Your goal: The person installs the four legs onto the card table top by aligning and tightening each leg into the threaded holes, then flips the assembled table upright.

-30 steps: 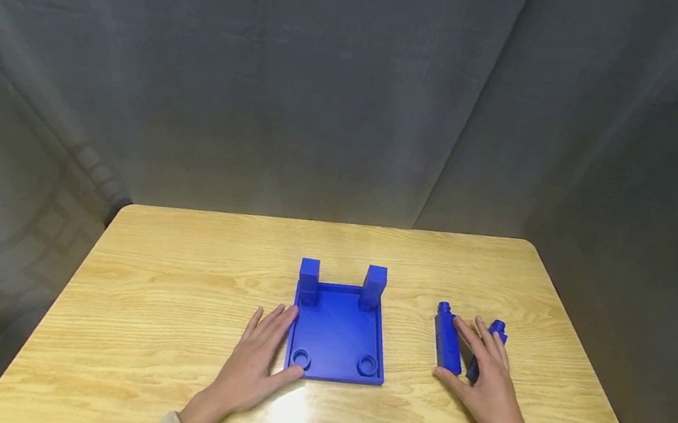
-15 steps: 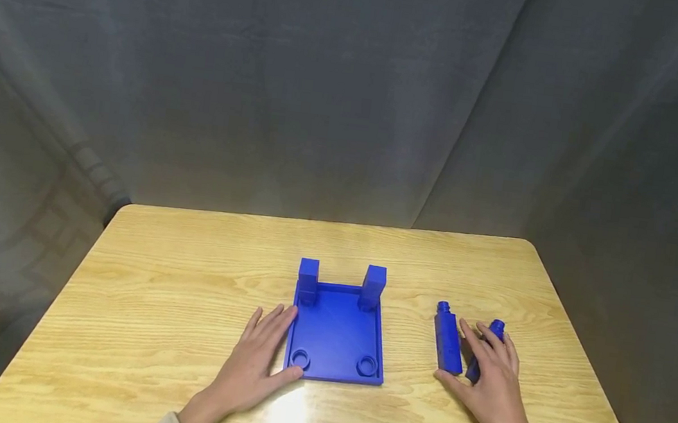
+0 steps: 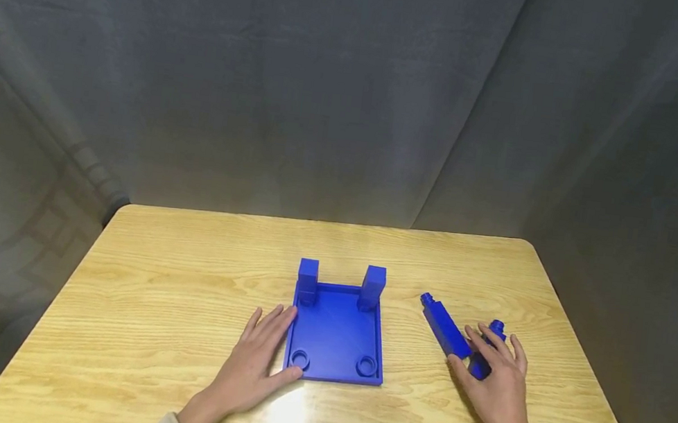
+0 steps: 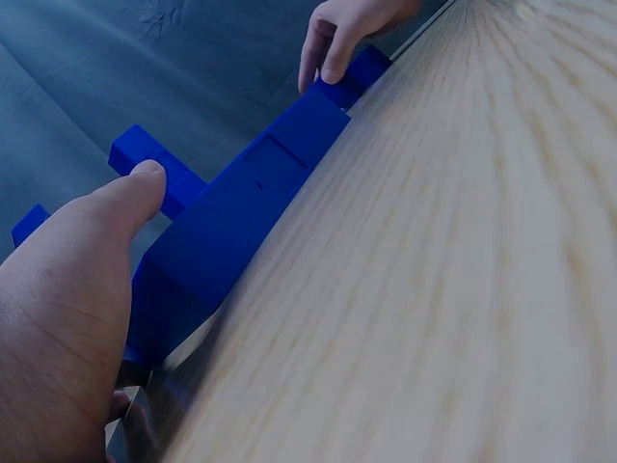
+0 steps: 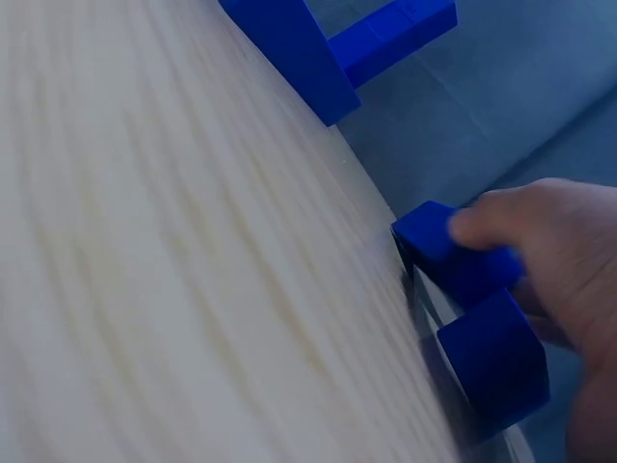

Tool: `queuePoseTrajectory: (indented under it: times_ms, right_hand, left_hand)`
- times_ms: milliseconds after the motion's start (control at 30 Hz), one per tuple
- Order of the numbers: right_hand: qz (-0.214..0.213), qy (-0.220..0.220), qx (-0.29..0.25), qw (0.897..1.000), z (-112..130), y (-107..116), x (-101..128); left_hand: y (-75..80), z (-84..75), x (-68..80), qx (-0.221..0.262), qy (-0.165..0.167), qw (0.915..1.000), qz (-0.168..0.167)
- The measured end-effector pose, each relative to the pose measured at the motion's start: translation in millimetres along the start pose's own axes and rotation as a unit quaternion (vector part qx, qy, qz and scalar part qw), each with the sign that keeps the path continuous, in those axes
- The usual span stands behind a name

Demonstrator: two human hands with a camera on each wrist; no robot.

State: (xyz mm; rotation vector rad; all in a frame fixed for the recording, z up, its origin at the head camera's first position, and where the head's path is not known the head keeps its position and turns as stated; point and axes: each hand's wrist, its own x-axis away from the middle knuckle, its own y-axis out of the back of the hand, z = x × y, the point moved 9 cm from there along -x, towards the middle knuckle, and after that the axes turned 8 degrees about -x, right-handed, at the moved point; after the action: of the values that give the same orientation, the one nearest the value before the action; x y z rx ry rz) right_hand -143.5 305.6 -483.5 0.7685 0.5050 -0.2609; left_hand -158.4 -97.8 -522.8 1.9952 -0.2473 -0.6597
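A blue square plate (image 3: pixel 338 330) lies mid-table, with two upright posts (image 3: pixel 373 284) at its back corners and two round sockets (image 3: pixel 367 365) at the front. My left hand (image 3: pixel 260 352) lies flat on the table, its fingers and thumb against the plate's left edge (image 4: pixel 241 212). To the right, two blue pegs lie on the table. The left peg (image 3: pixel 444 327) lies slanted. My right hand (image 3: pixel 497 390) covers the right peg (image 3: pixel 481 364), with fingers curled over it and the thumb at its near end. In the right wrist view a fingertip rests on a peg (image 5: pixel 453 256).
The wooden table (image 3: pixel 181 270) has rounded corners and bare wood around the plate. A grey curtain (image 3: pixel 328 85) hangs close behind it and to both sides. The table's right edge is near my right hand.
My right hand has shifted right onto the right peg and its thumb has pushed the left peg, which now points up-left. Neither my left hand nor the plate has moved.
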Motion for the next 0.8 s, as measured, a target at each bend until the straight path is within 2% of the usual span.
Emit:
queuePoseTrajectory:
  times_ms: [133, 333, 500, 800]
  right_hand:
    - [-0.056, -0.028, -0.045, 0.997, -3.6, 8.1, 0.3]
    - [-0.131, -0.076, -0.091, 0.984, -9.3, 20.1, 2.7]
    - [-0.148, -0.112, -0.137, 0.973, -11.9, 21.6, 4.4]
    - [-0.172, -0.089, -0.245, 0.95, -10.1, 19.3, 3.0]
  left_hand:
    - [-0.2, 0.2, 0.4, -0.002, 0.001, 1.0, 0.0]
    - [-1.1, 0.4, 0.9, -0.005, 0.004, 1.0, 0.005]
    - [-1.9, 0.8, 0.5, -0.003, 0.009, 0.9999, 0.013]
    - [-1.8, 1.0, -0.5, 0.002, 0.015, 0.9997, 0.021]
